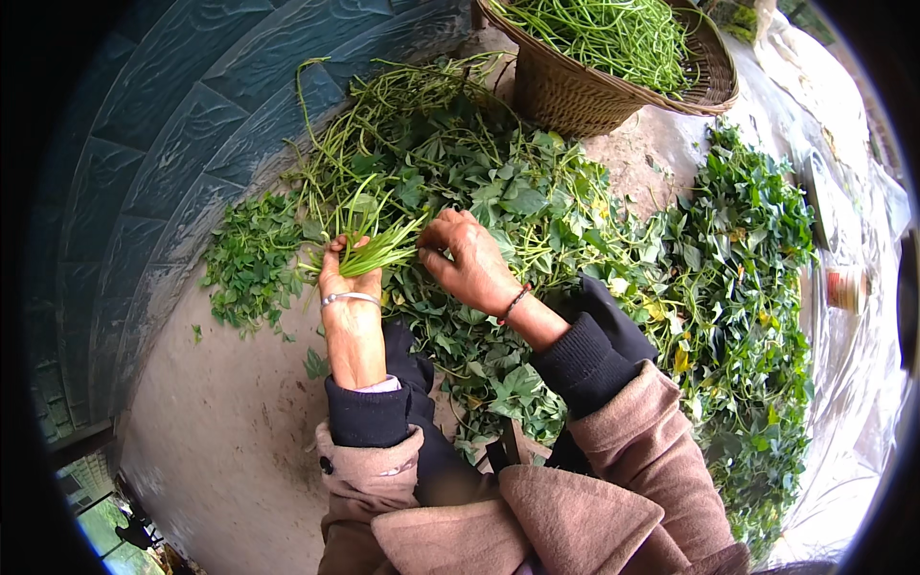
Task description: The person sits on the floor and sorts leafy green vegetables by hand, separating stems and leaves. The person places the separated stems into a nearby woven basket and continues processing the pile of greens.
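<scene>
- At the centre-left of the view, the bare left hand (351,275), palm turned up and fingers curled, grips a loose bundle of slender bright-green stems (391,247).
- Just to the right of the bundle, the bare right hand (470,257) has its fingers bent inward; whether a stem is pinched between them cannot be told.
- The step in hand, as judged, is gathering stems into one bunch. The left grip should be firm enough to keep them parallel, yet light enough not to bruise them.
- The right hand probably does best with thumb and fingertips alone, taking stems singly and evening up the ends.
- Position of the bundle: across the left palm and fingers, its ends fanning rightward toward the right hand, above a spreading heap of dark-green leafy vines (517,196).
- Farther off, up and to the right, stands a flared brown woven basket (565,96) bearing long thin green stalks (613,38); left of the left hand lies a low pile of small green leaves (251,259).
</scene>
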A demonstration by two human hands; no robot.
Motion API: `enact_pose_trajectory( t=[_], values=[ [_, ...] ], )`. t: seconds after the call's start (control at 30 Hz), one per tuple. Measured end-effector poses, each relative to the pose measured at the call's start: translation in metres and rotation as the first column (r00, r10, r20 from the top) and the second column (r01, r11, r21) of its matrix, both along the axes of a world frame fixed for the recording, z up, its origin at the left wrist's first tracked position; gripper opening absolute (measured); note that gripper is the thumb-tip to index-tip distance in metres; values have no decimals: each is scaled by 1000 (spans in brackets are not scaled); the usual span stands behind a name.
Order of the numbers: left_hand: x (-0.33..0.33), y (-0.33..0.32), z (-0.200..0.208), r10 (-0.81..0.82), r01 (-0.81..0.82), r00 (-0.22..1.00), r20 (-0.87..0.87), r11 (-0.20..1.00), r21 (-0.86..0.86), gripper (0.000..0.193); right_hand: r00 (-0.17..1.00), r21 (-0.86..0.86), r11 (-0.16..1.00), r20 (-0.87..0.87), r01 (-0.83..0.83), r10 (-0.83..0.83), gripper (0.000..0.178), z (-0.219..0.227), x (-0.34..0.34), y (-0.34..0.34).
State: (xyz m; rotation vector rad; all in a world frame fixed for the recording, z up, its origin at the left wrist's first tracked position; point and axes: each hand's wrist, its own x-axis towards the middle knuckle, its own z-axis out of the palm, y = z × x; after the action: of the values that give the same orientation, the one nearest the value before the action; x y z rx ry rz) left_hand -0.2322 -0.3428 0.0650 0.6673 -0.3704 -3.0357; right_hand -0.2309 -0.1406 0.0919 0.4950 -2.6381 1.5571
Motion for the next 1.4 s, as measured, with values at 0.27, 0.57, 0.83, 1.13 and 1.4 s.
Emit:
enact_pose_trajectory(
  t=[0.27,0.57,0.83,1.13,1.4],
  values=[
    [3,-9,2,9,-9,998,-56,1000,-8,16,954,-23,966,-154,256,-257,11,8,-10,16],
    [-1,-7,2,-14,15,1000,11,999,-47,16,997,-58,998,-79,6,-11,21,4,1,-3],
    [1,-7,0,-22,21,998,-58,1000,-9,17,988,-89,985,9,-151,152,19,-3,-1,-1],
    [3,6,1,-53,47,995,-88,996,-73,16,986,-133,991,166,-9,31,14,-8,-1,-5],
    [1,-6,-2,-18,22,989,-150,1000,21,15,918,-26,919,-35,394,-395,9,-7,-14,10]
  ],
)
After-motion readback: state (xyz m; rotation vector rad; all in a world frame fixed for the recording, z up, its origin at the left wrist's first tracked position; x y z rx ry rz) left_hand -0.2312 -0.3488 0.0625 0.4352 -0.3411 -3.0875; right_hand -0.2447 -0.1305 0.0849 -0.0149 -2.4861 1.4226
